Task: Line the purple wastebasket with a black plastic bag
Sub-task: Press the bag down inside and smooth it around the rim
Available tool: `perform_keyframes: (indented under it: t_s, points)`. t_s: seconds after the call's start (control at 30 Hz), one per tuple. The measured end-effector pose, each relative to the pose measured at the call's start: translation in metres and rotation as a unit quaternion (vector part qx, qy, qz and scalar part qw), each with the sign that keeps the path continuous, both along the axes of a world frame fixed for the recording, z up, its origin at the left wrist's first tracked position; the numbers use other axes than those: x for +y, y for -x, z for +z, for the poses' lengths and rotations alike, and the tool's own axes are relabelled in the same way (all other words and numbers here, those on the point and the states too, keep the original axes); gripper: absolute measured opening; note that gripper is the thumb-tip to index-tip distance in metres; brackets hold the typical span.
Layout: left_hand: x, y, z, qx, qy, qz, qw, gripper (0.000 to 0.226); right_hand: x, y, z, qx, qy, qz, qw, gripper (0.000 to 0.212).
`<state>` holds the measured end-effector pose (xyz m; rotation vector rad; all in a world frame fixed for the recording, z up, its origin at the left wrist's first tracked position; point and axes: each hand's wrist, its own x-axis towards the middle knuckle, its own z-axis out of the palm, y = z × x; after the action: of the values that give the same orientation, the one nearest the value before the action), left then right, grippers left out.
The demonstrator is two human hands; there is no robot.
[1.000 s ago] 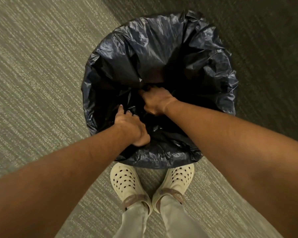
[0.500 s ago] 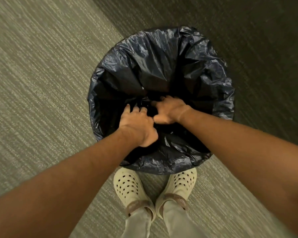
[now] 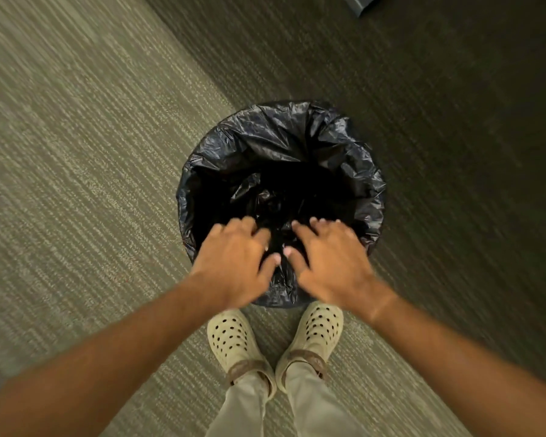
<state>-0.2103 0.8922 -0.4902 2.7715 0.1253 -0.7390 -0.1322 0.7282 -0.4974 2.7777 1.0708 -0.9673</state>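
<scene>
A black plastic bag (image 3: 284, 143) covers a round wastebasket on the carpet, folded over its rim all around; none of the purple shows. The bag's inside sags into a dark, crumpled hollow. My left hand (image 3: 234, 266) and my right hand (image 3: 331, 260) hover side by side over the near rim, palms down, fingers spread. Neither hand holds anything. The thumbs nearly meet above the bag's near edge.
My two cream perforated clogs (image 3: 234, 339) stand right behind the wastebasket. The floor is striped carpet, lighter at left (image 3: 76, 168) and darker at right. A grey corner of some object (image 3: 360, 3) shows at the top edge.
Both hands have come up out of the bag's inside and back toward me, with fingers now spread. The view has risen, so the wastebasket looks smaller and farther.
</scene>
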Motion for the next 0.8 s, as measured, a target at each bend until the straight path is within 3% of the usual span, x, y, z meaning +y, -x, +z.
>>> perform_keyframes:
  t_s: [0.07,0.13,0.3,0.37,0.53,0.7,0.8]
  points:
    - [-0.006,0.024,0.006,0.053,-0.007,-0.073,0.996,0.052,-0.015,0.017,0.009,0.019,0.033,0.046,0.998,0.06]
    - [-0.004,0.033,0.009,0.045,-0.001,-0.035,0.998,0.049,-0.019,0.016,0.014,0.024,-0.005,0.018,1.0,0.057]
    - [0.017,-0.007,0.014,-0.188,0.023,0.132,0.973,0.038,0.001,-0.036,0.026,-0.146,-0.221,-0.135,0.955,0.05]
    - [0.032,-0.035,0.012,-0.218,-0.01,0.136,0.966,0.043,0.017,-0.061,0.025,-0.176,-0.215,-0.131,0.952,0.053]
    - [0.062,-0.081,-0.009,-0.152,-0.086,0.066,0.982,0.059,0.048,-0.109,0.001,-0.163,-0.117,-0.036,0.979,0.056]
    - [0.074,-0.094,-0.025,-0.192,0.001,0.11,0.975,0.056,0.061,-0.141,-0.015,-0.106,-0.127,-0.063,0.984,0.044]
    - [0.087,-0.092,-0.032,-0.181,0.046,0.187,0.964,0.025,0.058,-0.148,-0.021,-0.078,-0.153,-0.096,0.98,0.03]
